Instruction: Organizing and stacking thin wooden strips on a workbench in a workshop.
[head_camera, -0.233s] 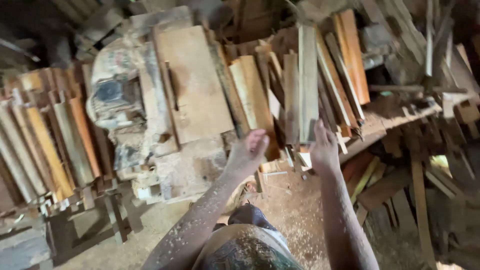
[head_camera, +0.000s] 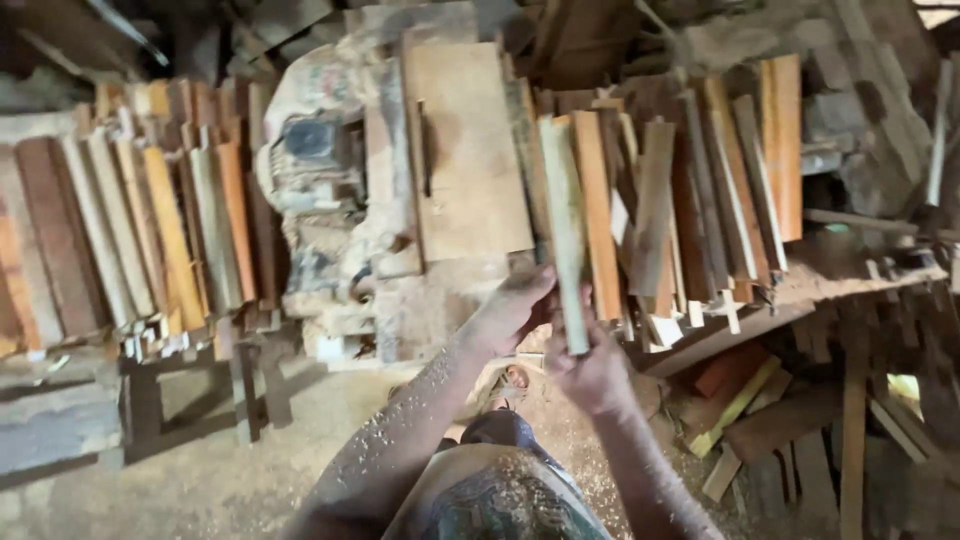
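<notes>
Sawdust covers the floor (head_camera: 200, 480) below us, with slats stacked at nine and two o'clock. We hold a pale slat (head_camera: 563, 230) at centre, pointing to twelve. Our right hand (head_camera: 590, 375) has fingers clamped around its lower end. Our left hand (head_camera: 515, 310) rests against its left edge, fingers together, beside the dusty machine (head_camera: 330, 200) and its board (head_camera: 465, 150).

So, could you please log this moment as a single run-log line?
left hand: open, touching pale wooden strip | right hand: gripping strip's near end | strip: over dusty machine table | surroundings: stacked slats, sawdust
</notes>
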